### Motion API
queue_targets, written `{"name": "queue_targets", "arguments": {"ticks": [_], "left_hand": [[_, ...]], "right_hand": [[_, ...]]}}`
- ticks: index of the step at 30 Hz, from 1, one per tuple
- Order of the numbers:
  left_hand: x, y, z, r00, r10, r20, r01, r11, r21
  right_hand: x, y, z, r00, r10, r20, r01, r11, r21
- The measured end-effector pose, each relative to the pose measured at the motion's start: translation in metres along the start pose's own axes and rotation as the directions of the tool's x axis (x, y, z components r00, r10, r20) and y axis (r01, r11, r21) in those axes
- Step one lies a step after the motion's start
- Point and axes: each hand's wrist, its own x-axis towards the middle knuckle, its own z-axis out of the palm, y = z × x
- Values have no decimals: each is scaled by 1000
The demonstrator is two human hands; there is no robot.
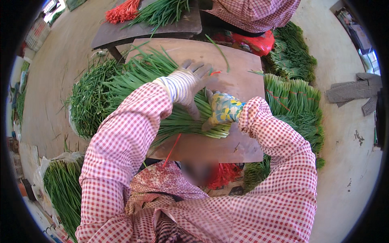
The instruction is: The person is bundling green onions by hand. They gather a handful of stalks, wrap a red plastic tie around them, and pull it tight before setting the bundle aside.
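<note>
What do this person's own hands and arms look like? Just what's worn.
Left hand: gloved, greyish over the fingers, pale with fine stripes toward the wrist. Right hand: gloved, blue, yellow and white pattern toward the wrist. Sleeves: long, red-and-white check.

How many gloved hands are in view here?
2. The left hand is spread over the green stalks; the right hand is at their pale ends, above the brown table. The co-worker's hands are hidden.

A brown tabletop (245, 77) carries long green stalks (142, 71) and a red strip (215, 73) (one loose leaf (220, 50) lies apart). The darker table (121, 34) beyond bears a red bundle (125, 13) and more greens (162, 14).
</note>
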Motion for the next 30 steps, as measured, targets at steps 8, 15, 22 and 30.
{"name": "queue_targets", "arguments": {"ticks": [8, 15, 22, 30], "left_hand": [[3, -6, -27, 883, -242, 403, 248, 968, 36], [-17, 29, -62, 974, 113, -195, -165, 948, -272], [25, -2, 23, 960, -69, 273, 129, 969, -211], [-2, 28, 3, 926, -193, 325, 276, 933, -233]], "right_hand": [[11, 20, 26, 992, -12, -123, 8, 1000, -28], [19, 19, 21, 1000, -12, -20, 12, 1000, -5], [12, 16, 23, 990, -36, -133, 33, 999, -29], [8, 21, 31, 977, -144, -157, 134, 988, -72]]}}
